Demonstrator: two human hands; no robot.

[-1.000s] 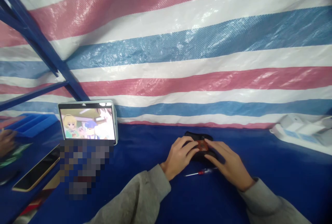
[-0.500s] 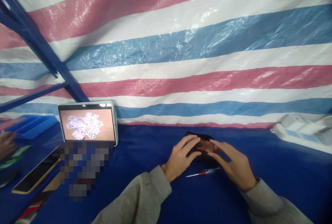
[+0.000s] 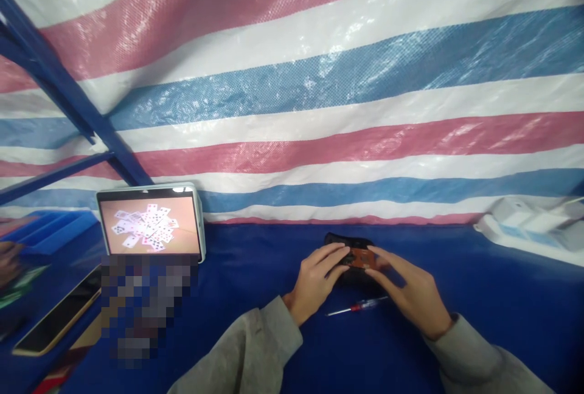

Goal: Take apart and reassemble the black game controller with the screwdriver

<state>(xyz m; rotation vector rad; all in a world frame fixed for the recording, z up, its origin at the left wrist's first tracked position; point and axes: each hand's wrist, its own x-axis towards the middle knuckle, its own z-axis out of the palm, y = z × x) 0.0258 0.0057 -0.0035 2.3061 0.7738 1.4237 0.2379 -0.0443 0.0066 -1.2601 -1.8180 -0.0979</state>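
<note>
A small orange-brown circuit board (image 3: 364, 258) with dark parts on it is held between my two hands. My left hand (image 3: 318, 278) pinches its left end, thumb below and fingers above. At the right end, my right hand (image 3: 413, 289) grips it between thumb and fingertips. Behind and under the board is a black object (image 3: 336, 238), mostly covered by my fingers; its kind is unclear. A screwdriver (image 3: 360, 306) with a clear and red handle lies on the blue table surface (image 3: 255, 284), just nearer to me than the board, its shaft pointing left.
A tablet (image 3: 150, 224) showing playing cards stands at the left, with a pixelated patch before it. Farther left are a phone (image 3: 59, 312), a blue tray (image 3: 68, 227) and another person's blurred hand (image 3: 9, 263). A white device (image 3: 524, 230) sits right. A striped tarp (image 3: 319, 90) hangs behind.
The view has shifted slightly, so the tablet and phone appear a little lower and farther left. Both hands keep hold of the circuit board in nearly the same place.
</note>
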